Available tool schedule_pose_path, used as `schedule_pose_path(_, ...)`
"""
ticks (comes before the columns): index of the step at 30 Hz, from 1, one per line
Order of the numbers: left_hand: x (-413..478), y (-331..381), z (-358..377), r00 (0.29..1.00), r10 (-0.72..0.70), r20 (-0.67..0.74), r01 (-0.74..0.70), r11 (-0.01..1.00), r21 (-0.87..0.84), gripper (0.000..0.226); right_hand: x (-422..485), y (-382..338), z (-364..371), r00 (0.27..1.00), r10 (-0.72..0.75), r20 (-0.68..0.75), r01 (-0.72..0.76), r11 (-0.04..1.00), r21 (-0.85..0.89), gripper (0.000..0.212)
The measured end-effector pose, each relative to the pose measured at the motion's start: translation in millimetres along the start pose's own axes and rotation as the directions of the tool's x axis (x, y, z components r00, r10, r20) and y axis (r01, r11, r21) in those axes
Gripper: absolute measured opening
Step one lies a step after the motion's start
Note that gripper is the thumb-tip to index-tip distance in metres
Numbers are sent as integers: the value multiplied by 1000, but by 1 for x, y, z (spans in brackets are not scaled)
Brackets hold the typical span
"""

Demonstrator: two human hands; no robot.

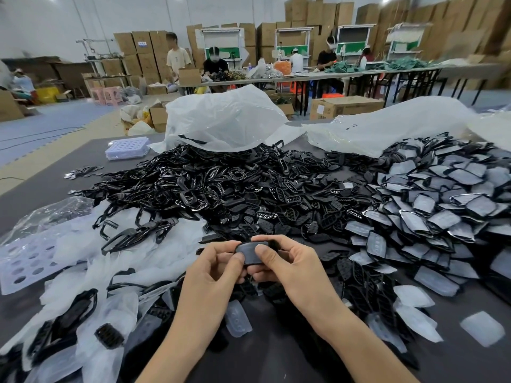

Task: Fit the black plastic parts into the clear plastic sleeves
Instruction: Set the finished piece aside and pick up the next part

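- The left hand (213, 269) and the right hand (293, 264) meet at near centre, just above the tabletop. Between them they hold one small black plastic part (250, 254).
- The left grip is clamped on the part's left end. The right grip is clamped on its right end, with the thumb pressed on the face and the fingers curled behind.
- The part has a dull grey sheen, and I cannot tell whether a sleeve already covers it.
- Bare dark grey tabletop (276, 352) shows between and beneath the forearms. This near-centre strip is the main open room.
- Just beyond the hands, a broad heap of loose glossy black plastic frames and grilles (221, 183) runs across the middle and touches the pile at right.
- At right, a pile of black parts in clear plastic sleeves (442, 205) spreads to the right edge of the view.
- Loose empty clear plastic sleeves (481, 328) lie near right on bare tabletop, and one more lies just right of the left forearm.
- At near left, crumpled thin white plastic bags (116, 272) overlap black frames and a flat lilac perforated tray (22, 268).
- The tabletop's left edge runs diagonally towards far left, with a bare strip beside it. A second lilac tray (127, 147) sits near the far corner.
- Two large white plastic sacks (221, 120) close off the far edge.
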State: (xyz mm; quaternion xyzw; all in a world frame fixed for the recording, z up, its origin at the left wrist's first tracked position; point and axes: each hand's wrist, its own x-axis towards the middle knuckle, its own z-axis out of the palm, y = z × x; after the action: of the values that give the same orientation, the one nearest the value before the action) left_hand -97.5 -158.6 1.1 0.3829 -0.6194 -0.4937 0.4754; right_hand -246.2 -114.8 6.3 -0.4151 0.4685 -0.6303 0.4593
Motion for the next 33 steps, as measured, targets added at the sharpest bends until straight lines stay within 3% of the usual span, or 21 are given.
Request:
schedule_pose_path(12,-3,0,4,997,73,6,-73,997,-3,11,4,-1,0,993,118,20,-119,972,201,21)
schedule_pose_path(17,-6,2,5,995,100,23,-101,995,17,21,5,0,2,988,144,49,-152,953,263,17)
schedule_pose_path(25,-10,2,7,986,152,67,-157,985,71,28,4,0,-1,985,154,83,-167,968,186,4)
schedule_pose_path(30,-10,2,5,938,328,115,-347,886,308,36,1,-2,-2,980,178,94,-186,979,84,7)
schedule_pose_path(33,-13,4,2,916,369,157,-401,834,380,28,0,-6,-1,983,170,64,-173,984,49,14)
